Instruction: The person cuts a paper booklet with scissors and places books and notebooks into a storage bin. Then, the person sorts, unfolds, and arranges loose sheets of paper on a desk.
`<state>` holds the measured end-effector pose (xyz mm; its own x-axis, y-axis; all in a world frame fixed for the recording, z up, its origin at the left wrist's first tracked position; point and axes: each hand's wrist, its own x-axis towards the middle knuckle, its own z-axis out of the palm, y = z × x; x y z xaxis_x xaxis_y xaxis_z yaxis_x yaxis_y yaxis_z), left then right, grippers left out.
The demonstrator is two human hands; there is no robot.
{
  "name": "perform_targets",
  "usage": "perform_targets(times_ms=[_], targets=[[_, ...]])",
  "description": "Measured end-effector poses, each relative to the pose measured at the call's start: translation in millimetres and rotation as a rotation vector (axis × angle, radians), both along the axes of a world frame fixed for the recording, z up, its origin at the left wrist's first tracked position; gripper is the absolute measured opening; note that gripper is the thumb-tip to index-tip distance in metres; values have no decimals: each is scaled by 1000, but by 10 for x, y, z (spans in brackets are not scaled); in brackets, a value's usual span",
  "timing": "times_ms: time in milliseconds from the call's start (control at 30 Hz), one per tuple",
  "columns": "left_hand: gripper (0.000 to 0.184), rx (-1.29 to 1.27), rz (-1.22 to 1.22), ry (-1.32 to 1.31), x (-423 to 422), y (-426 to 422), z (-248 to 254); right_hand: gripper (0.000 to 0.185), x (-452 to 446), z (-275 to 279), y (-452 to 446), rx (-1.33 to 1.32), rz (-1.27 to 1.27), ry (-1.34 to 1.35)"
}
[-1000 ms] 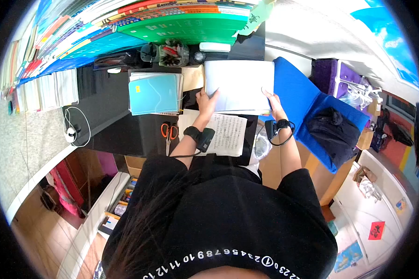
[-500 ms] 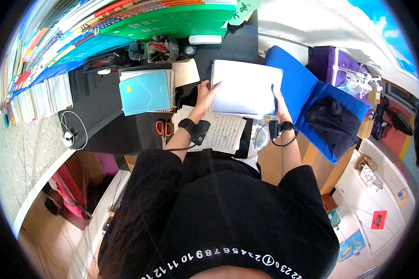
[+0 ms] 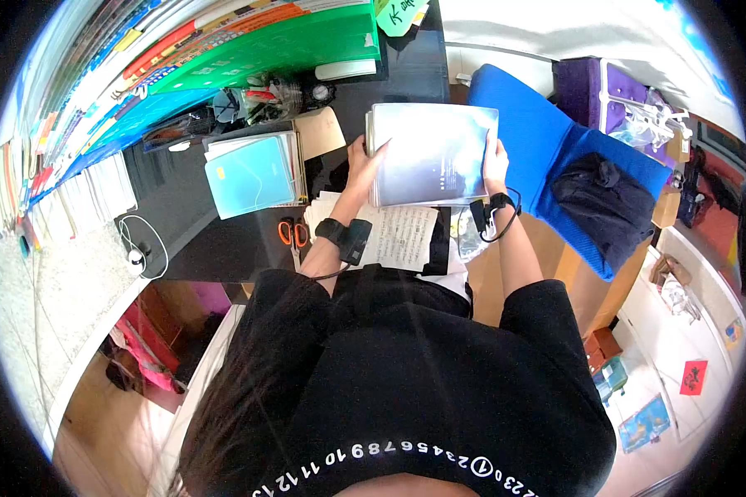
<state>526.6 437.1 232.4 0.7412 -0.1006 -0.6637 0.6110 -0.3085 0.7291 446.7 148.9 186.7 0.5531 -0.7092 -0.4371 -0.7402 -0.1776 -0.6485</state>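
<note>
A stack of books with a pale, glossy cover on top is held between my two hands above the desk. My left hand grips its left edge, thumb over the cover and fingers out of sight beneath. On the opposite edge my right hand is closed, its fingers partly hidden. Light glares off the cover, and its small print is too tiny to read. Handwritten sheets lie under and in front of the stack. Left of them are orange-handled scissors.
Light-blue notebooks lie piled on the left of the black desk, beside a beige card. Rows of books line the back left. To the right stands a blue chair with dark cloth on it.
The stack has shifted slightly left and tilted, so glare and small print now show on its cover. My right hand has moved a little up along the edge. The camera view has turned slightly.
</note>
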Motion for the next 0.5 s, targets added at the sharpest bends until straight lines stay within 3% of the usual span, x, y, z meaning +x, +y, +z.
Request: perform_targets(times_ms=[133, 233, 367, 500], targets=[[98, -262, 80, 19, 43, -242, 461, 67, -6, 16, -64, 277, -48, -85], [92, -179, 45, 49, 151, -288, 488, 67, -34, 15, -112, 481, -143, -86], [84, -263, 27, 183, 281, -297, 536, 76, -65, 194, -124, 1010, -214, -199], [80, -285, -83, 195, 272, -213, 663, 69, -92, 677, -32, 1118, -283, -189]])
